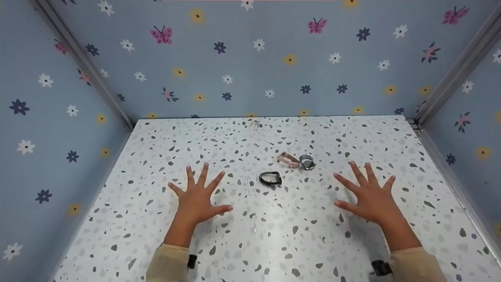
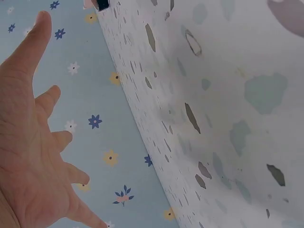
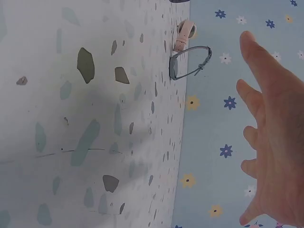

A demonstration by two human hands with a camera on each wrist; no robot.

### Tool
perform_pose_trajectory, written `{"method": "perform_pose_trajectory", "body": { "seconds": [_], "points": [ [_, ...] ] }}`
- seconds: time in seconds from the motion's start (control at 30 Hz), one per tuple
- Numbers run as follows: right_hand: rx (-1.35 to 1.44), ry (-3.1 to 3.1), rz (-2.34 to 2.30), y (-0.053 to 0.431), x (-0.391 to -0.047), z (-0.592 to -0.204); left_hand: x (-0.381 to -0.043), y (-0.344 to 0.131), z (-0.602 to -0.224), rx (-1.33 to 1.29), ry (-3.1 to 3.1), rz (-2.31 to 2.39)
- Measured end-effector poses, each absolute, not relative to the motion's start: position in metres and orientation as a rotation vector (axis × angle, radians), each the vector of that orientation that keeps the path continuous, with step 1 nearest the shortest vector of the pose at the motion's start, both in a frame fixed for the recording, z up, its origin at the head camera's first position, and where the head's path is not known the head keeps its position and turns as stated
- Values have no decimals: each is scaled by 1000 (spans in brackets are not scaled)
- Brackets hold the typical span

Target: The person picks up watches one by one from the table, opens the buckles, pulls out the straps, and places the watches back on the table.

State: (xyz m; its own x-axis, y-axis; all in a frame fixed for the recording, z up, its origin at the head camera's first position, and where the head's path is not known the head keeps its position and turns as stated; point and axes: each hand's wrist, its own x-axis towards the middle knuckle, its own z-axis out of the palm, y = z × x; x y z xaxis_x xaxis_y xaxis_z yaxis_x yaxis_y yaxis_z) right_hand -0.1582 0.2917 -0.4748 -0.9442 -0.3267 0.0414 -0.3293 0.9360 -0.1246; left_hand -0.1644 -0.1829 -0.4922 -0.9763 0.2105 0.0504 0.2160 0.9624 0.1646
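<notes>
Three wristwatches lie near the middle of the speckled table (image 1: 235, 145). The black watch (image 1: 270, 178) is nearest to me, its strap standing in a loop. Behind it to the right are a pink-strapped watch (image 1: 288, 159) and a grey watch (image 1: 307, 162), side by side. My left hand (image 1: 195, 201) is spread over the table left of the black watch, holding nothing. To the right of the watches, my right hand (image 1: 370, 197) hovers with fingers spread, also holding nothing. In the right wrist view the grey watch (image 3: 174, 68) and the pink-strapped watch (image 3: 184, 37) show beyond the hand.
Blue panels with flowers and butterflies form a back wall (image 1: 250, 58), a left wall (image 1: 47, 156) and a right wall (image 1: 469, 129) around the table. Metal posts stand in the back corners. Beige sleeves (image 1: 168, 262) and dark wrist straps (image 1: 381, 268) cover the forearms.
</notes>
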Motion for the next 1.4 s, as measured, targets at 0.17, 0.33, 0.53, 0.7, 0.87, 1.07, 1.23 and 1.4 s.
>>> {"method": "perform_pose_trajectory", "body": {
  "seconds": [0.17,0.33,0.53,0.7,0.87,1.07,1.23,1.4],
  "points": [
    [541,-3043,192,290,-158,-475,-162,-183,-491,-351,-3048,-287],
    [568,-3028,215,287,-158,-475,-163,-181,-490,-366,-3013,-296],
    [599,-3004,347,283,-158,-475,-164,-177,-490,-400,-3006,-261],
    [620,-2974,472,275,-159,-479,-164,-174,-491,-418,-2988,-247],
    [639,-2942,530,267,-160,-482,-164,-169,-491,-438,-2984,-280],
    [693,-2870,599,259,-162,-486,-165,-163,-492,-457,-2979,-295],
    [706,-2844,661,251,-161,-491,-166,-156,-496,-477,-2992,-352],
    [699,-2819,720,247,-160,-493,-168,-149,-501,-513,-2968,-386]
  ]
}}
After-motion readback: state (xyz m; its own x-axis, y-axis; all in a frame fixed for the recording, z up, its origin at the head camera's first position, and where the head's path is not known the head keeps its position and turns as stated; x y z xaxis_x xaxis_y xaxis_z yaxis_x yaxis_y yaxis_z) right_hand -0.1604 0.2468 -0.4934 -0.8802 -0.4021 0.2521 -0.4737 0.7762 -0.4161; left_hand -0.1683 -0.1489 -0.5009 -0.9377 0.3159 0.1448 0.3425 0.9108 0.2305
